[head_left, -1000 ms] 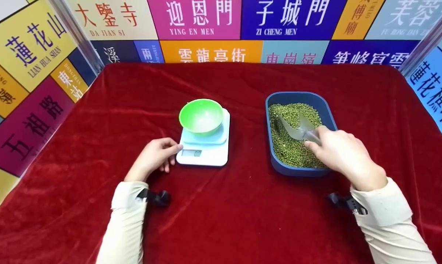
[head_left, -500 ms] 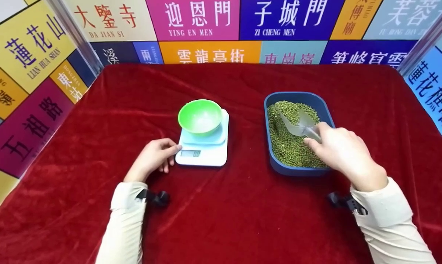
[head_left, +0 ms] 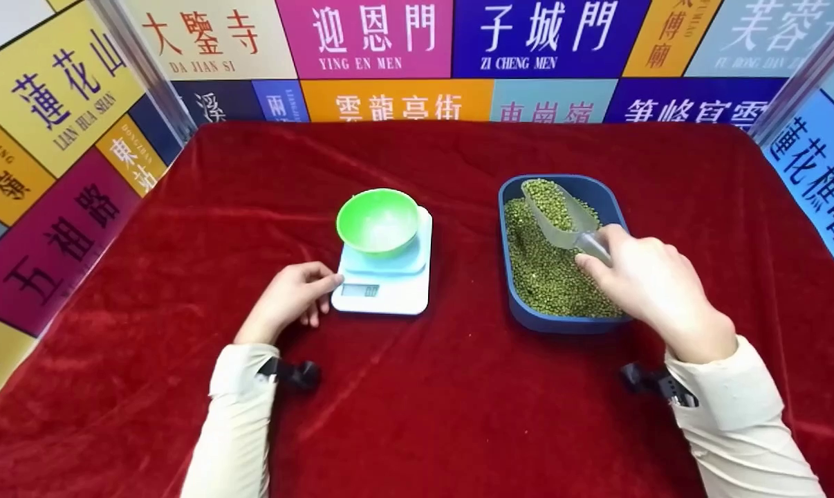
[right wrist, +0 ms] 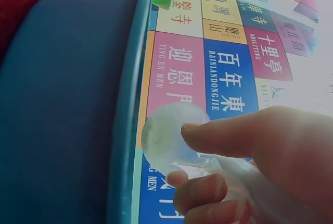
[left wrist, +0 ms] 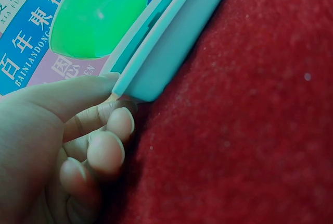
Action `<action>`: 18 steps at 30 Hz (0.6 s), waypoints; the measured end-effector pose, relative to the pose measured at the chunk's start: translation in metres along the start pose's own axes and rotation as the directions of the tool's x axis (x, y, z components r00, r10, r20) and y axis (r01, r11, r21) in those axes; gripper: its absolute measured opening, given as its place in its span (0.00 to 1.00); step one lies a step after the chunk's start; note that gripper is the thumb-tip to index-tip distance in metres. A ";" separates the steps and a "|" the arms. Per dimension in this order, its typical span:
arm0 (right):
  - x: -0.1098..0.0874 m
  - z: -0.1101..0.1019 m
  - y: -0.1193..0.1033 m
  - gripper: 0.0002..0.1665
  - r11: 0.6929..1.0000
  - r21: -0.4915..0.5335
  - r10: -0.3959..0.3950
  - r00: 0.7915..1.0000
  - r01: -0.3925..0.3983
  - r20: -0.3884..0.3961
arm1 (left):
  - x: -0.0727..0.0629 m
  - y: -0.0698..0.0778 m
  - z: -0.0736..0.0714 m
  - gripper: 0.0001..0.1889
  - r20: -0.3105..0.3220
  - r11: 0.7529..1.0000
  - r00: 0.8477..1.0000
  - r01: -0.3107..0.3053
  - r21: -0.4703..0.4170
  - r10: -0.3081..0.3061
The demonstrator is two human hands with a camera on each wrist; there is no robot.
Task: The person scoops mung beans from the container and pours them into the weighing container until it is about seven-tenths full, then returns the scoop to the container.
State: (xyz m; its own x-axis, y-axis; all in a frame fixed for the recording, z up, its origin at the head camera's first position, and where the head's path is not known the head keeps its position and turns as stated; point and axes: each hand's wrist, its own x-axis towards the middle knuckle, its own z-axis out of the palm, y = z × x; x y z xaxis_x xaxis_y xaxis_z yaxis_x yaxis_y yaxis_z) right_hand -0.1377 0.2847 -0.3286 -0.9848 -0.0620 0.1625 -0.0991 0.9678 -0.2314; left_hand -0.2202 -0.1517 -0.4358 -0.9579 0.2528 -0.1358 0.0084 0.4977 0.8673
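My right hand [head_left: 655, 290] grips the handle of a clear plastic scoop [head_left: 563, 239]. Heaped with green mung beans [head_left: 548, 200], the scoop is raised over the far part of a blue tub [head_left: 562, 324], which holds more of these beans. In the right wrist view, thumb and curled fingers close round the scoop [right wrist: 171, 133] beyond the tub wall [right wrist: 62, 104]. My left hand [head_left: 296, 294] pinches the near left corner of a white kitchen scale [head_left: 403, 299], thumb on top. A bright green bowl [head_left: 377, 221] sits on the scale, whose display [head_left: 359, 290] reads 0.0.
A red velvet cloth [head_left: 431, 401] covers the table. Colourful panels with lettering [head_left: 382, 41] stand behind it and at both sides. The scale and tub are apart, with cloth between them. Black wrist cameras [head_left: 303, 375] hang at both cuffs.
The scoop, earlier sunk in the beans, has tilted level and come up filled with them. My right hand has shifted slightly with it. The left hand, scale and bowl stay put.
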 end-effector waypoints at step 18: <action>-0.001 -0.007 -0.001 0.26 0.999 0.043 0.021 0.994 -0.017 -0.106 | 0.000 -0.001 0.000 0.18 -0.009 1.000 1.000 -0.010 0.012 0.010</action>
State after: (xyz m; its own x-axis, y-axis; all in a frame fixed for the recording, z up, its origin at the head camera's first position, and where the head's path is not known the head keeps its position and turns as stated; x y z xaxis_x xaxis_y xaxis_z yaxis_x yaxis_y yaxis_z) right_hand -0.1354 0.2852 -0.3222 -0.9661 -0.0153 0.2579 -0.0887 0.9572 -0.2753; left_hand -0.2204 -0.1520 -0.4364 -0.9604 0.2501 -0.1228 0.0211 0.5050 0.8629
